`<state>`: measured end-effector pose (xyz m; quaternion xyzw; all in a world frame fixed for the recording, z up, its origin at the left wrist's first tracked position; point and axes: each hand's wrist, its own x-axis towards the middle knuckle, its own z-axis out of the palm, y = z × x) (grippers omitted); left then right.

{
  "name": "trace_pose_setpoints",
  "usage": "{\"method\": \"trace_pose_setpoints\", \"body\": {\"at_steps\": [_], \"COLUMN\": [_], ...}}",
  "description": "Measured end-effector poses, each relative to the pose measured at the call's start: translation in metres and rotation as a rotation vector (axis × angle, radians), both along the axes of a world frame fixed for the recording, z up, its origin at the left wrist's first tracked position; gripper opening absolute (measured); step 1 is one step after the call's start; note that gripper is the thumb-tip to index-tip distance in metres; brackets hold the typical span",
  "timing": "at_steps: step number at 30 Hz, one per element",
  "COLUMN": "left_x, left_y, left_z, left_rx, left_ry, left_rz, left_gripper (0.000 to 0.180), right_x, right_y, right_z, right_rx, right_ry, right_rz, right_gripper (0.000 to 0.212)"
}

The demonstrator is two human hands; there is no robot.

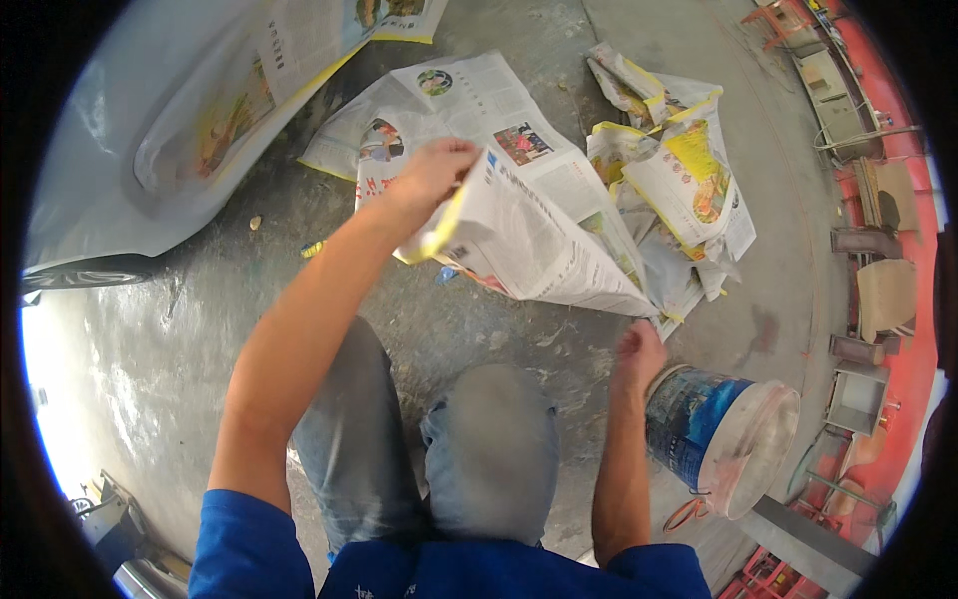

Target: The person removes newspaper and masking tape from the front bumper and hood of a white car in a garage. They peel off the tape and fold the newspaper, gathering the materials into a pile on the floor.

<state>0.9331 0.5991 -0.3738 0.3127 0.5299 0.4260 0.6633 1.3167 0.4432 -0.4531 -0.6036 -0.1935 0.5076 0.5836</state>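
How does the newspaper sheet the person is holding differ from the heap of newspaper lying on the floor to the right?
The held newspaper sheet is one sheet, stretched between the left hand and right hand above the floor; the newspaper heap is several sheets, crumpled on the concrete. The held sheet shows mostly grey text; the heap shows large yellow colour areas. Both are printed newsprint.

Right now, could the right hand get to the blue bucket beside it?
Probably yes. The right hand grips the lower corner of the newspaper sheet and sits just above the blue bucket, with nothing between them. It would likely need to let go of the sheet first, which the left hand also holds.
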Motion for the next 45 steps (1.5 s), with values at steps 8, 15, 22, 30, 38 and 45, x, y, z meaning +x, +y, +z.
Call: {"method": "trace_pose_setpoints", "body": {"at_steps": [8,15,22,30,38,45], "left_x": [-0.023,-0.06,-0.051,0.012,0.106,0.082], "left_y": [0.004,-0.02,-0.074,-0.095,-0.004,-0.003], "left_z": [0.015,0.032,0.108,0.244,0.216,0.198], "left_rx": [0.012,0.002,0.023,0.354,0.889,0.921], "left_ry": [0.097,0.443,1.071,0.807,0.93,1.08], "left_rz": [0.026,0.059,-0.078,-0.508,-0.527,-0.71], "left_gripper": [0.022,0.028,0.038,0.038,0.029,0.033], "right_x": [-0.146,-0.126,-0.07,0.268,0.398,0.279], "right_y": [0.04,0.165,0.3,0.456,0.299,0.195], "right_z": [0.015,0.035,0.158,0.187,0.077,0.036], "right_rx": [-0.338,-0.096,0.107,0.149,-0.188,-0.11], "right_ry": [0.84,0.347,-0.268,-0.34,-0.332,-0.054], "right_rz": [0.304,0.438,0.482,0.051,-0.284,-0.4], "right_gripper": [0.053,0.024,0.02,0.04,0.015,0.036]}}
